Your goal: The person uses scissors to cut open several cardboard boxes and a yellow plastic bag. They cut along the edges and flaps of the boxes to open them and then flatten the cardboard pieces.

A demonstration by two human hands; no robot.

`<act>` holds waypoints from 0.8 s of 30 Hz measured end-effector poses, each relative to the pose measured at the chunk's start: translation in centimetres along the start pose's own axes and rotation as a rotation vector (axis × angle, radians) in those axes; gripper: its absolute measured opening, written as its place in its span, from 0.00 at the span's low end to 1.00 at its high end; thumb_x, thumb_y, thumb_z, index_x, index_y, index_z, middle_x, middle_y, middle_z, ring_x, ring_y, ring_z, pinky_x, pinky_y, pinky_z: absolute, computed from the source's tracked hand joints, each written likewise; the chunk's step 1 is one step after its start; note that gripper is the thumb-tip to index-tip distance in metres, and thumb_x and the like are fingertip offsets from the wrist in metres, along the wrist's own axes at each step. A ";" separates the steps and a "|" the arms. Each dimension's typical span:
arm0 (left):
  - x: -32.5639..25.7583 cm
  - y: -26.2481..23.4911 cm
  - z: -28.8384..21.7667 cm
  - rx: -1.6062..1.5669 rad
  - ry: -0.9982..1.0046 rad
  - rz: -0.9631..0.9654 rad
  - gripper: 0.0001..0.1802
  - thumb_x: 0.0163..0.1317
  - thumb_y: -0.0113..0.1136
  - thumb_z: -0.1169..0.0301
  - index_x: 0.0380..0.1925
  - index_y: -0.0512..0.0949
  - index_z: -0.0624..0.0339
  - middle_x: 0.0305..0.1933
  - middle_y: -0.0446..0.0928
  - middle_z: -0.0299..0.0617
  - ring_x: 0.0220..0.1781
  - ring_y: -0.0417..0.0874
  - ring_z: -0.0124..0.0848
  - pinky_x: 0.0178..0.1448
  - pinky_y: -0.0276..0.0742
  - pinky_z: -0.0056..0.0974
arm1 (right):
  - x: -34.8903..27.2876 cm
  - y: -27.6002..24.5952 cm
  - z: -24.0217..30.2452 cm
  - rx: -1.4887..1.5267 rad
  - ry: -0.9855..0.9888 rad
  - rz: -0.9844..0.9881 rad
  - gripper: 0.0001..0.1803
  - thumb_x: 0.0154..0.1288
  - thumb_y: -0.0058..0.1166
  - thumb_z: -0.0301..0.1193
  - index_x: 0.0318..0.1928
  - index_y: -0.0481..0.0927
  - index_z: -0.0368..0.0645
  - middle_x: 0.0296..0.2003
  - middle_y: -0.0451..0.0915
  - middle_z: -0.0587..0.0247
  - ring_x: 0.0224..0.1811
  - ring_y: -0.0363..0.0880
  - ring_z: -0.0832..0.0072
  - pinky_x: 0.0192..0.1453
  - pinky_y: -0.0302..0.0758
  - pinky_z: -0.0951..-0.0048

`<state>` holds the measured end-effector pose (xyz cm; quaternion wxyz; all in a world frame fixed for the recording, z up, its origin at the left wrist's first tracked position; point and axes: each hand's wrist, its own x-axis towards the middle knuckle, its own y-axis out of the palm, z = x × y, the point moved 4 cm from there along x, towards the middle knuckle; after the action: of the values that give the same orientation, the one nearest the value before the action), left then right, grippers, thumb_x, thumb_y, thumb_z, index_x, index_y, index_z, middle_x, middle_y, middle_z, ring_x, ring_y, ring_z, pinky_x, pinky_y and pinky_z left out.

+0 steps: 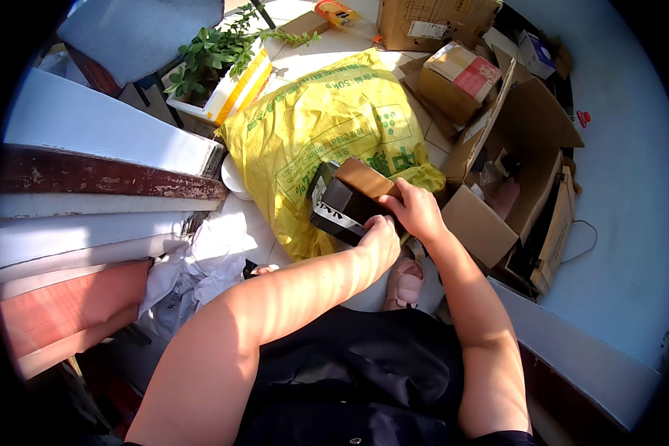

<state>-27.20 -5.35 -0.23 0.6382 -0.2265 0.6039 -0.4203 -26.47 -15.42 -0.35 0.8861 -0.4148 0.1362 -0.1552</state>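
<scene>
A small black cardboard box (337,199) with white markings along its side is tilted over a large yellow woven sack (327,123). One of its flaps stands up and shows a plain brown inner face. My left hand (380,242) is closed on the box's near right corner, fingers bent around the edge. Just beyond it, my right hand (416,210) grips the right side by the brown flap, thumb and fingers on the cardboard. What the box holds, if anything, is too dark to make out.
An open cardboard carton (483,223) with loose items inside stands to the right, a taped brown box (457,80) behind it. At far left a leafy plant (214,58) grows in a white foam box (245,88). Crumpled white plastic (201,275) lies left of my feet.
</scene>
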 end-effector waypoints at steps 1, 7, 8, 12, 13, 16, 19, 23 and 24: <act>0.3 -0.3 -0.2 0.027 0.022 0.097 0.14 0.59 0.54 0.65 0.43 0.81 0.53 0.40 0.79 0.36 0.42 0.76 0.38 0.40 0.71 0.44 | -0.3 0.0 0.5 -0.070 -0.036 -0.070 0.17 0.58 0.60 0.41 0.37 0.73 0.41 0.30 0.80 0.54 0.33 0.79 0.54 0.35 0.74 0.58; 3.2 0.1 -1.2 -0.265 -0.183 0.131 0.10 0.56 0.60 0.65 0.38 0.83 0.46 0.35 0.82 0.29 0.40 0.82 0.30 0.41 0.70 0.40 | -1.3 1.3 -2.0 -0.041 -0.141 -0.379 0.21 0.56 0.59 0.44 0.46 0.74 0.46 0.32 0.79 0.62 0.34 0.80 0.60 0.33 0.76 0.61; 3.3 0.3 -1.5 -0.240 -0.190 0.119 0.08 0.55 0.60 0.64 0.35 0.83 0.46 0.33 0.82 0.28 0.37 0.81 0.29 0.42 0.70 0.39 | -1.2 1.4 -2.2 -0.036 -0.132 -0.373 0.21 0.57 0.59 0.44 0.46 0.74 0.46 0.31 0.79 0.62 0.34 0.80 0.60 0.33 0.76 0.61; 2.8 0.0 -2.3 -0.082 -0.014 0.001 0.07 0.55 0.57 0.65 0.32 0.83 0.45 0.32 0.80 0.30 0.39 0.79 0.28 0.44 0.68 0.39 | -1.0 2.0 -3.0 -0.105 -0.096 -0.420 0.22 0.56 0.57 0.52 0.34 0.74 0.46 0.25 0.77 0.63 0.28 0.79 0.61 0.28 0.75 0.63; 2.3 0.4 -2.9 -0.018 0.059 -0.075 0.07 0.55 0.56 0.65 0.32 0.82 0.46 0.32 0.80 0.30 0.40 0.78 0.28 0.45 0.68 0.40 | -0.9 2.2 -3.2 -0.122 -0.081 -0.402 0.23 0.56 0.56 0.54 0.31 0.74 0.46 0.24 0.76 0.63 0.27 0.79 0.61 0.27 0.75 0.63; 0.0 0.8 -3.0 0.034 0.045 -0.346 0.05 0.52 0.54 0.66 0.28 0.78 0.47 0.30 0.71 0.29 0.38 0.72 0.28 0.41 0.66 0.36 | -0.1 2.5 -4.0 -0.095 -0.087 -0.448 0.25 0.55 0.54 0.57 0.27 0.70 0.47 0.22 0.75 0.62 0.25 0.78 0.60 0.25 0.73 0.62; -2.4 1.7 -2.3 0.040 0.106 -0.454 0.04 0.51 0.53 0.66 0.27 0.76 0.49 0.29 0.66 0.30 0.37 0.69 0.28 0.36 0.64 0.33 | 0.8 2.8 -4.3 -0.095 -0.030 -0.348 0.26 0.58 0.50 0.59 0.28 0.71 0.47 0.23 0.77 0.61 0.26 0.79 0.59 0.26 0.73 0.61; -4.9 2.4 -2.9 0.043 0.151 -0.434 0.05 0.51 0.53 0.67 0.28 0.77 0.50 0.30 0.67 0.31 0.38 0.70 0.28 0.37 0.65 0.32 | 0.7 4.1 -4.4 -0.102 0.035 -0.247 0.28 0.58 0.47 0.61 0.29 0.71 0.46 0.24 0.79 0.58 0.29 0.81 0.59 0.28 0.75 0.60; -5.4 2.5 -2.8 0.023 0.140 -0.428 0.05 0.52 0.53 0.67 0.28 0.77 0.50 0.30 0.67 0.31 0.38 0.70 0.28 0.37 0.65 0.33 | 0.7 4.2 -4.2 -0.096 0.032 -0.238 0.29 0.58 0.47 0.62 0.30 0.72 0.46 0.25 0.80 0.57 0.29 0.81 0.59 0.29 0.75 0.60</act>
<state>-28.74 1.00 0.47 0.4935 -0.3123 0.5802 -0.5677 -26.66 -16.07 -6.26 0.8384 -0.4674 0.1077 -0.2591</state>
